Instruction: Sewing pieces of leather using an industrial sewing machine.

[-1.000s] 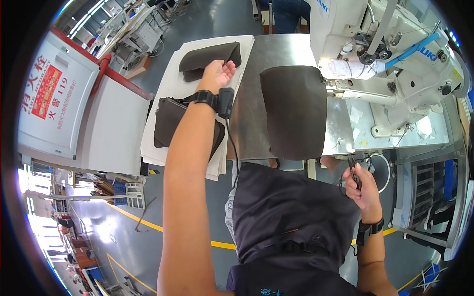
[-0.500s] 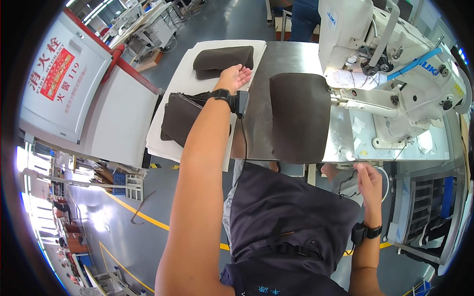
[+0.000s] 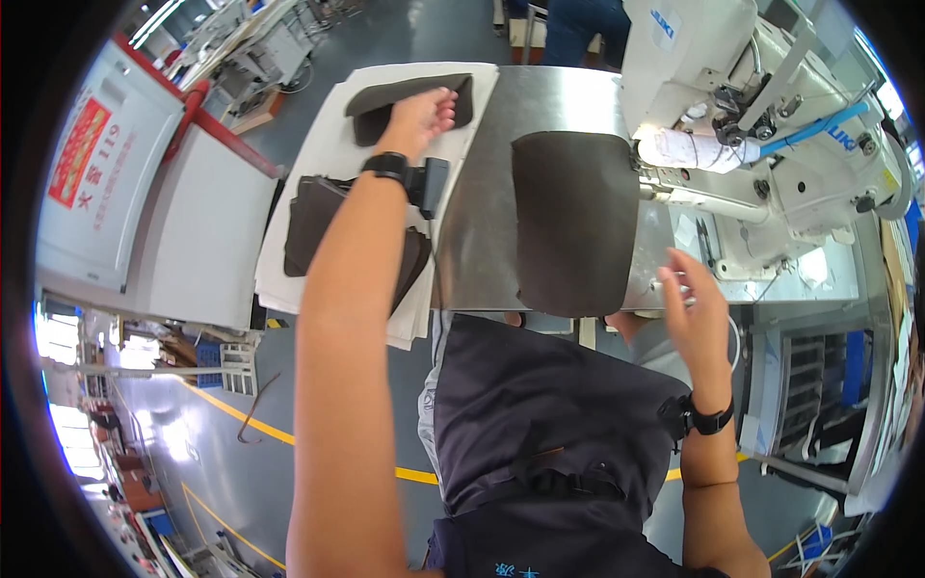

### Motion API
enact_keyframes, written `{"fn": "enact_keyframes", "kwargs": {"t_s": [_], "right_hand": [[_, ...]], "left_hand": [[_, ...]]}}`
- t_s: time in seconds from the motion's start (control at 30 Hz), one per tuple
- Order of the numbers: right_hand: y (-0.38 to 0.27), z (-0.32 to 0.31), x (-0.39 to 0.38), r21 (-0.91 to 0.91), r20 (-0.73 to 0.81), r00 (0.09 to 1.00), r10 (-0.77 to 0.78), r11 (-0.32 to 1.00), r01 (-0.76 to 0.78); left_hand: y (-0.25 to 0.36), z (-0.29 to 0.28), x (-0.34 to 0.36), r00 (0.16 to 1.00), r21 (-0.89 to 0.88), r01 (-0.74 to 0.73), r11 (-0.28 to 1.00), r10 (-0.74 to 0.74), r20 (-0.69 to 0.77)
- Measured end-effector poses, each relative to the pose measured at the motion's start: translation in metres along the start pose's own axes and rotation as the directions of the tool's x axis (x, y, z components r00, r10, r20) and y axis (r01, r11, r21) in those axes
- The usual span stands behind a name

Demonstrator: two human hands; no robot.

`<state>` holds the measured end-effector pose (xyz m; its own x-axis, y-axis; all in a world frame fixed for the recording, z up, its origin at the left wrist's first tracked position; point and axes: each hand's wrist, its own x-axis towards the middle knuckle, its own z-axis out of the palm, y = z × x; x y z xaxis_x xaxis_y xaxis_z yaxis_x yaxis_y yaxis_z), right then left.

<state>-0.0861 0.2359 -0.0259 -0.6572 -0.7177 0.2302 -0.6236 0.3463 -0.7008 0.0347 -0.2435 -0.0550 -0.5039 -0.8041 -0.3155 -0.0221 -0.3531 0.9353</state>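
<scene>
My left hand (image 3: pixel 427 118) lies over a folded dark-brown sheet (image 3: pixel 374 94) on a stack of white sheets (image 3: pixel 332 116), its fingers curled; what they may hold is hidden. More dark pieces (image 3: pixel 306 217) lie below it on that stack, partly behind my forearm. A single dark-brown piece (image 3: pixel 573 222) rests flat on the steel table (image 3: pixel 477 217) beside the white sewing machine (image 3: pixel 809 193). My right hand (image 3: pixel 691 303) is raised near the table's front edge, fingers apart and bent. Black snips (image 3: pixel 706 241) lie on the machine's bed just beyond it.
A white cabinet (image 3: pixel 96 193) and red pipe (image 3: pixel 188 120) stand at the left. A person's dark-clad legs (image 3: pixel 583 29) are behind the table. A metal rack (image 3: pixel 819 385) is at the lower right, and more work tables (image 3: pixel 212 58) are at the back left.
The snips that were in my right hand a second ago now lie on the machine's bed, and that hand has risen. My left hand's fingers have curled further over the folded sheet.
</scene>
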Motion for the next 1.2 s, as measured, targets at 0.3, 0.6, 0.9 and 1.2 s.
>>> {"fn": "enact_keyframes", "kwargs": {"t_s": [0.3,0.6,0.9,1.2], "right_hand": [[-0.12,0.133,0.084,0.62,0.258,0.916,-0.306,0.78,0.086],[-0.14,0.272,0.246,0.397,0.07,0.903,0.424,0.818,-0.415],[-0.13,0.286,0.277,0.713,0.309,0.855,0.416,0.494,-0.498],[-0.105,0.317,0.293,0.63,0.247,0.944,0.218,0.704,-0.327]], "left_hand": [[0.034,-0.003,0.008,0.975,-0.176,0.22,0.959,-0.208,0.082],[0.022,0.005,0.033,0.999,0.137,0.001,0.991,0.005,-0.045],[0.041,-0.007,0.037,0.999,0.11,0.027,0.994,-0.031,0.033],[0.095,-0.005,0.048,0.972,-0.04,-0.218,0.975,0.221,0.083]]}}
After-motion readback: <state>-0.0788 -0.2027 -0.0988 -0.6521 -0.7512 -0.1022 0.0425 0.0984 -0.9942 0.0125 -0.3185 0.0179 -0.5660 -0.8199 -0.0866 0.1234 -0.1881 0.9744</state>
